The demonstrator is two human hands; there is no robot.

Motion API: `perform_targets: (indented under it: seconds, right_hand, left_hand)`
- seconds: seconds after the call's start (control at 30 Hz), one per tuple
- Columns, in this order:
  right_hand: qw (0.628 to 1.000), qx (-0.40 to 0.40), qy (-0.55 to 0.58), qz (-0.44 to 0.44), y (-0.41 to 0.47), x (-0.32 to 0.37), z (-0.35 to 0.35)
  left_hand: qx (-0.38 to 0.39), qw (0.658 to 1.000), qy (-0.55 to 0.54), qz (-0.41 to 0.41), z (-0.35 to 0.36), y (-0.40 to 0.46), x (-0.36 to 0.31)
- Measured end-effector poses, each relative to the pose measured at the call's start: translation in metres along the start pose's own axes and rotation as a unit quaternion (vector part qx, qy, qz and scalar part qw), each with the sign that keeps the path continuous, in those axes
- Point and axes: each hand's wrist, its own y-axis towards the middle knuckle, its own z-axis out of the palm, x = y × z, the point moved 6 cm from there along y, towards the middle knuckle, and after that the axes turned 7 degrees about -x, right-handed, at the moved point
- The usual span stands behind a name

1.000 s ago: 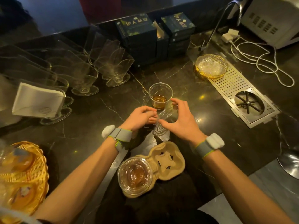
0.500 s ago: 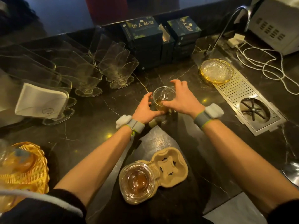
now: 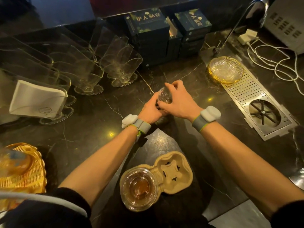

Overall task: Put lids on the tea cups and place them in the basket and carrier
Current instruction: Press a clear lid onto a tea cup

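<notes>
Head view: both hands, left (image 3: 152, 109) and right (image 3: 178, 99), clamp the lid (image 3: 164, 96) onto the cup on the bench (image 3: 92, 129); uneven pressure could tip it, spilling tea

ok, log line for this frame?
phase: lidding | left hand: steadying cup | right hand: pressing lid on cup | carrier: one lidded cup, one slot free

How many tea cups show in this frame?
2 for sure: one lidded cup in the cardboard carrier's left slot, one cup between both hands on the counter. The wicker basket at left seems to hold more, too blurred to count.
</notes>
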Motion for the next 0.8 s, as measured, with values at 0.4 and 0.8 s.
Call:
perform_targets:
  seconds: [0.4, 0.8]
  right_hand:
    - [0.996, -0.015, -0.076, -0.054, -0.004, -0.003, 0.017]
    - [0.986, -0.008, -0.146, -0.078, -0.004, 0.001, 0.02]
  left_hand:
    - [-0.008, 1.0, 0.006, -0.024, 0.002, 0.005, 0.013]
    - [-0.007, 1.0, 0.01, -0.023, -0.001, 0.005, 0.011]
